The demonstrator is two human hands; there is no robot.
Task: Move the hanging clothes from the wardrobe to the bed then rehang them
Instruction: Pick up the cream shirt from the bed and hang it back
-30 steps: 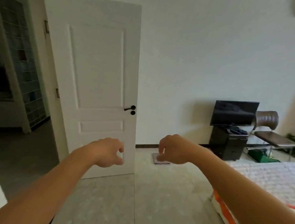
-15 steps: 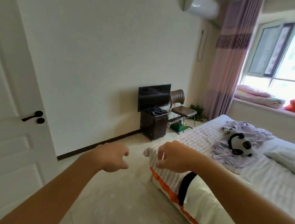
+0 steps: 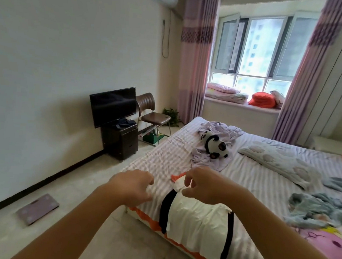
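striped bed, panda toy, pillow, white garment

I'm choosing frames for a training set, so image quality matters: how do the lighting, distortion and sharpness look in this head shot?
Head view: daylight through the window blows out the glass, while the TV throws a soft shadow on the wall; wide-angle distortion bends the curtains and stretches both forearms; left hand and right hand look slightly soft, the bed reasonably sharp.
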